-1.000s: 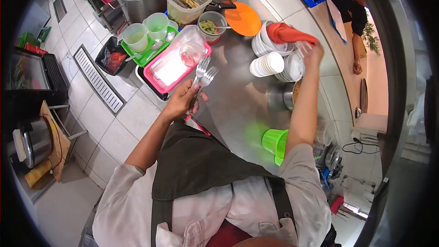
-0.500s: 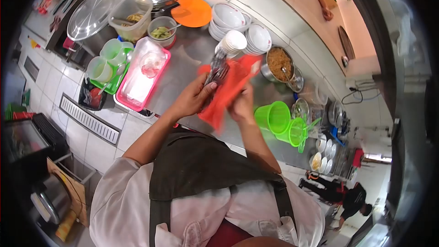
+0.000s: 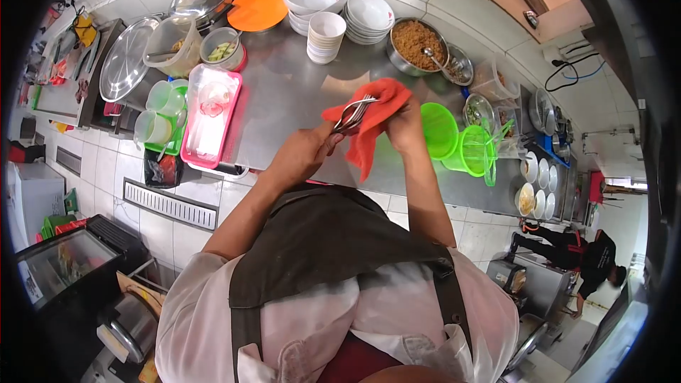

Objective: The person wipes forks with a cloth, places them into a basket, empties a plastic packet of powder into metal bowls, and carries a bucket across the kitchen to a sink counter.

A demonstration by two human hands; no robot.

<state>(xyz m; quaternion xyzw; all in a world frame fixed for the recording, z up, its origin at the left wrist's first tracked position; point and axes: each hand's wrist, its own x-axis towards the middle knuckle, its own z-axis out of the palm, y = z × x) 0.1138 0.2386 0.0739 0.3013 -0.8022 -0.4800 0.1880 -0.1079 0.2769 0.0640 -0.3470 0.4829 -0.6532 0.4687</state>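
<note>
In front of my apron, my left hand (image 3: pixel 306 153) is closed around the handle end of a small bunch of forks (image 3: pixel 355 112). Their tines point up and to the right, against an orange-red cloth (image 3: pixel 365 143). My right hand (image 3: pixel 404 126) grips that cloth, which drapes around the fork heads and hangs down between both hands. How many forks there are cannot be made out. Just right of my right hand stand two green plastic baskets (image 3: pixel 441 132).
The steel counter (image 3: pixel 277 110) carries a pink-rimmed tray (image 3: pixel 211 117), stacked bowls (image 3: pixel 369 18), a stack of small cups (image 3: pixel 326 37), and a pot of brown crumbly food (image 3: pixel 417 44). An orange lid (image 3: pixel 258 9) lies at the back. Another person (image 3: pixel 582 252) is at far right.
The forks have tipped rightward from a more upright hold, and the cloth now wraps about their heads. My view has shifted, so the counter's back row appears further left and higher.
</note>
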